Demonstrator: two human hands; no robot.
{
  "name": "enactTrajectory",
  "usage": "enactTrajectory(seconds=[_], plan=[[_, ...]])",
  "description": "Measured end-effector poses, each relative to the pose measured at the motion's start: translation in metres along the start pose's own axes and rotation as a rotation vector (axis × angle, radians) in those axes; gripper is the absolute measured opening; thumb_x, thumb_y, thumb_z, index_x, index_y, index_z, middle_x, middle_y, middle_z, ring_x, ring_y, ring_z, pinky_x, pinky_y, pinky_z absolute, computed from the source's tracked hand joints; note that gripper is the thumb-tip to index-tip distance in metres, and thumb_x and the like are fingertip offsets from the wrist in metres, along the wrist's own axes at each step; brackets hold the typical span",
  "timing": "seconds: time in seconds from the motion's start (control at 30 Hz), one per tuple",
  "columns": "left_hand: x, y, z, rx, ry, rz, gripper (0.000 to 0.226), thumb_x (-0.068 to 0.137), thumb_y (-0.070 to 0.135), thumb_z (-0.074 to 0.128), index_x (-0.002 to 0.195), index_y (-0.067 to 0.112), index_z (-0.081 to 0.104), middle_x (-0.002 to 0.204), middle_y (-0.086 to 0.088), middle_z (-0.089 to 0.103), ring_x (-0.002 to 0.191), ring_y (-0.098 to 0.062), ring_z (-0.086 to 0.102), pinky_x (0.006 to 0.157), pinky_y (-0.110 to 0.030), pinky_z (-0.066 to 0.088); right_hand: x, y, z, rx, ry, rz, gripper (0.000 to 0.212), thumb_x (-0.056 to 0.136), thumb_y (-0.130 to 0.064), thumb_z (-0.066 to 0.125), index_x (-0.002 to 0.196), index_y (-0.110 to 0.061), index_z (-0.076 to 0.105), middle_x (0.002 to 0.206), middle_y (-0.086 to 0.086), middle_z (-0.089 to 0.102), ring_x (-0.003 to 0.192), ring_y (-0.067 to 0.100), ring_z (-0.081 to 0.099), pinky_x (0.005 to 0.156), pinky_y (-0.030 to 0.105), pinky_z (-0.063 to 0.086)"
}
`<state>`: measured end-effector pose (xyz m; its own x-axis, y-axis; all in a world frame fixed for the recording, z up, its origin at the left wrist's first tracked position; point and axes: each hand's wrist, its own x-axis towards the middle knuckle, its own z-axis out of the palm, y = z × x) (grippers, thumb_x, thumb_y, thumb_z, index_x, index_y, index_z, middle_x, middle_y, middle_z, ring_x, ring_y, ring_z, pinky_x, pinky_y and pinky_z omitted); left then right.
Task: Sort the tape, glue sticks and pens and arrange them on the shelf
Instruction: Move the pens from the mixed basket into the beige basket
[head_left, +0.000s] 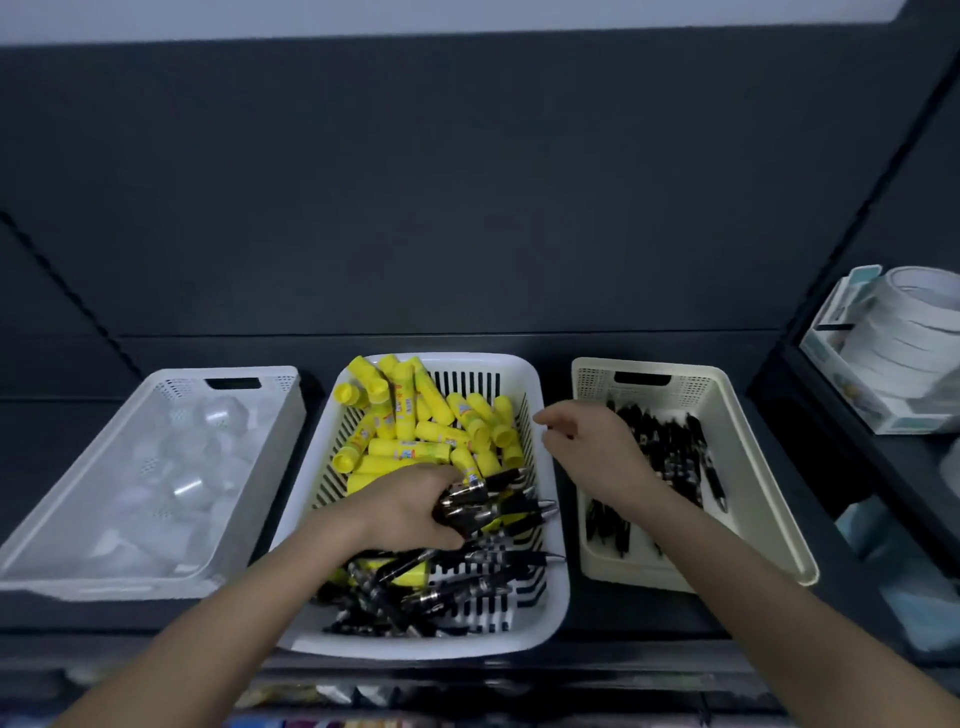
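Pens (441, 577) in black, heaped at the near end of the middle white basket (415, 647) on a dark shelf (649, 618). Far left: a pale basket (104, 590) of clear tape rolls (192, 457), washed out and hard to count. Centre: yellow glue sticks (415, 415) piled at the far end of the middle basket. Left grip (410, 509) closed around a bundle of pens (493, 504), tips jutting right from the fist, above the loose heap. Right grip (587, 447) slack, fingers loosely bent, holding nothing, over the gap between middle basket and cream basket (753, 467). More black pens (670, 447) inside the cream basket, partly hidden by the right wrist, blurred. Far right: a box of white tape rolls (893, 338), cut off by the frame edge.
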<state>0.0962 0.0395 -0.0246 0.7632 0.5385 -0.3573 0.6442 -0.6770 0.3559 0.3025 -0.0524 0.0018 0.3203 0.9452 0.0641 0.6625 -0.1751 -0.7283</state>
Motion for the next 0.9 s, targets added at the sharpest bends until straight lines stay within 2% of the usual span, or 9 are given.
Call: enactTrajectory(seconds=[0.07, 0.13, 0.27, 0.33, 0.43, 0.57, 0.73, 0.83, 0.9], plan=[[0.000, 0.002, 0.006, 0.016, 0.029, -0.008, 0.065, 0.080, 0.036, 0.069, 0.136, 0.014, 0.044, 0.119, -0.007, 0.051, 0.108, -0.023, 0.051, 0.088, -0.035, 0.047, -0.001, -0.005, 0.004, -0.004, 0.009, -0.015, 0.026, 0.092, -0.008, 0.053, 0.115, -0.010, 0.066, 0.116, 0.003, 0.066, 0.107, 0.015, 0.059, 0.085, 0.018, 0.040], [-0.001, 0.005, 0.009, 0.019, 0.032, -0.013, 0.047, 0.078, 0.033, 0.067, 0.117, 0.011, 0.053, 0.101, -0.005, 0.046, 0.090, -0.025, 0.052, 0.073, -0.038, 0.049, -0.002, -0.007, 0.006, 0.002, -0.001, -0.020, 0.026, 0.093, -0.009, 0.053, 0.115, -0.011, 0.066, 0.117, 0.002, 0.066, 0.109, 0.014, 0.058, 0.086, 0.018, 0.040], [-0.001, 0.006, 0.014, -0.002, 0.046, -0.011, 0.030, 0.078, 0.031, 0.065, 0.087, 0.008, 0.048, 0.083, -0.004, 0.041, 0.072, -0.024, 0.047, 0.057, -0.035, 0.036, -0.004, -0.008, 0.007, -0.007, -0.006, -0.033, 0.026, 0.093, -0.010, 0.053, 0.116, -0.012, 0.065, 0.117, 0.001, 0.065, 0.107, 0.012, 0.057, 0.086, 0.018, 0.039], [-0.001, 0.001, 0.014, -0.066, 0.069, 0.006, 0.027, 0.082, 0.028, 0.063, 0.083, 0.008, 0.044, 0.077, -0.007, 0.044, 0.067, -0.022, 0.043, 0.056, -0.032, 0.030, -0.006, -0.009, 0.007, -0.008, -0.002, -0.041, 0.027, 0.093, -0.009, 0.053, 0.117, -0.012, 0.065, 0.117, 0.000, 0.065, 0.106, 0.010, 0.057, 0.085, 0.016, 0.039], [-0.003, -0.006, 0.009, -0.237, 0.159, 0.035, 0.020, 0.088, 0.022, 0.059, 0.089, 0.007, 0.047, 0.075, -0.006, 0.050, 0.063, -0.019, 0.048, 0.055, -0.031, 0.033, -0.008, -0.010, 0.008, -0.013, -0.005, -0.071, 0.027, 0.094, -0.009, 0.052, 0.118, -0.012, 0.064, 0.115, -0.001, 0.065, 0.098, 0.004, 0.054, 0.076, 0.002, 0.036], [-0.007, -0.016, -0.005, -0.497, 0.371, -0.020, 0.011, 0.088, 0.016, 0.059, 0.087, 0.014, 0.048, 0.067, 0.000, 0.054, 0.045, -0.002, 0.045, 0.041, -0.015, 0.032, -0.013, -0.017, 0.010, 0.026, -0.035, -0.129, 0.024, 0.094, -0.011, 0.054, 0.115, -0.013, 0.066, 0.109, -0.003, 0.067, 0.094, 0.003, 0.058, 0.072, -0.004, 0.039], [-0.013, -0.024, -0.016, -0.812, 0.744, -0.085, 0.021, 0.089, 0.012, 0.057, 0.072, 0.017, 0.044, 0.050, 0.008, 0.052, 0.043, -0.005, 0.045, 0.044, -0.015, 0.037, -0.018, -0.034, 0.017, -0.119, -0.292, -0.294, 0.032, 0.091, -0.022, 0.060, 0.123, -0.018, 0.061, 0.118, -0.003, 0.064, 0.104, 0.005, 0.057, 0.080, 0.004, 0.041], [-0.015, -0.024, -0.019, -0.942, 0.765, -0.062, 0.023, 0.092, 0.012, 0.055, 0.071, 0.017, 0.046, 0.054, 0.005, 0.053, 0.048, -0.010, 0.050, 0.047, -0.018, 0.043, -0.019, -0.043, 0.033, -0.369, -0.536, -0.343, 0.047, 0.088, -0.031, 0.062, 0.132, -0.019, 0.051, 0.130, -0.001, 0.055, 0.118, 0.014, 0.050, 0.094, 0.021, 0.041], [-0.015, -0.023, -0.019, -1.050, 0.736, -0.034, 0.019, 0.093, 0.011, 0.054, 0.076, 0.012, 0.047, 0.060, -0.002, 0.052, 0.050, -0.012, 0.052, 0.048, -0.022, 0.045, -0.019, -0.047, 0.046, -0.530, -0.661, -0.364, 0.038, 0.087, -0.023, 0.061, 0.123, -0.009, 0.055, 0.119, 0.009, 0.057, 0.108, 0.025, 0.055, 0.089, 0.037, 0.048]])
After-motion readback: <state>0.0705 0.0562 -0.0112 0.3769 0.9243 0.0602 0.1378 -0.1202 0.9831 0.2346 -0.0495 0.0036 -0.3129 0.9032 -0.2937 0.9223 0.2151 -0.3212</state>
